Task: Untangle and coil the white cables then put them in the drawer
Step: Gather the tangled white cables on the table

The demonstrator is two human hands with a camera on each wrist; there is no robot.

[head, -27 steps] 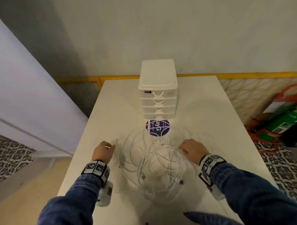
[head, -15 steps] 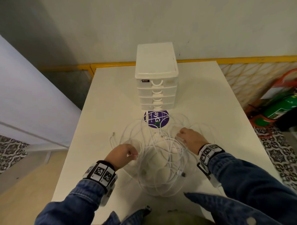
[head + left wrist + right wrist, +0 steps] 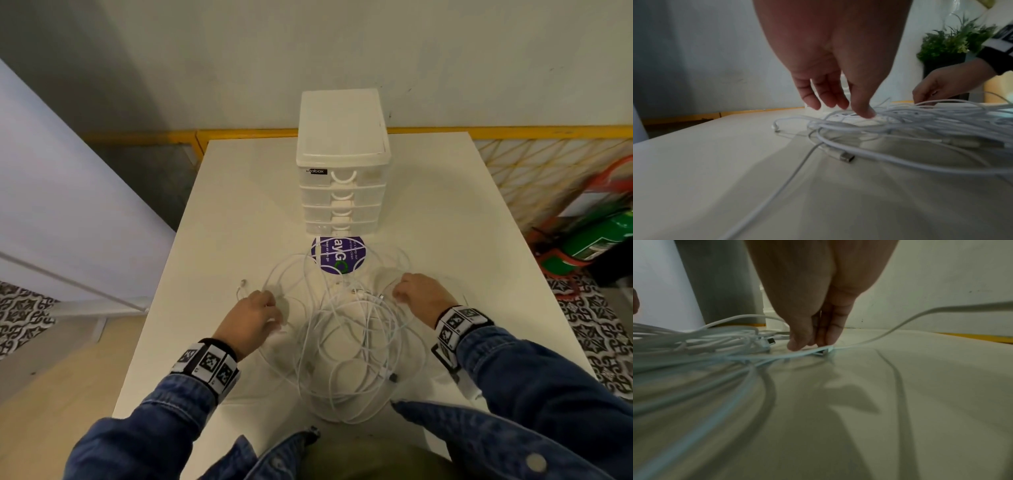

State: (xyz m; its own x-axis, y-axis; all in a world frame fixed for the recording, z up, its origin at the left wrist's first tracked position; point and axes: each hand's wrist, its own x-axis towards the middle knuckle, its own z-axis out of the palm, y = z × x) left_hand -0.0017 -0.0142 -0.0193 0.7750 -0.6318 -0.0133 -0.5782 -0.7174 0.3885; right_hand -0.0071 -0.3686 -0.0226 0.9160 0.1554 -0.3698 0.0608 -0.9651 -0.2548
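Observation:
A loose tangle of white cables (image 3: 346,346) lies on the white table (image 3: 239,205) in front of me. A white four-drawer unit (image 3: 342,192) stands behind it, all drawers closed. My left hand (image 3: 253,318) hovers at the tangle's left edge. Its fingers (image 3: 826,95) hang straight and the thumb touches the top strands of the cables (image 3: 920,123). My right hand (image 3: 421,294) is at the tangle's far right side. Its thumb and fingertips (image 3: 797,344) pinch a white cable (image 3: 890,332) close to its plug (image 3: 821,352) on the table.
A round purple sticker (image 3: 337,255) lies between the drawer unit and the cables. A green fire extinguisher (image 3: 599,240) lies on the floor to the right. A potted plant (image 3: 949,40) stands beyond the table. A USB plug (image 3: 846,157) lies near my left hand.
My left hand has moved right from the bare table onto the tangle's left edge. The right hand stays at the far right side and has come down onto a cable.

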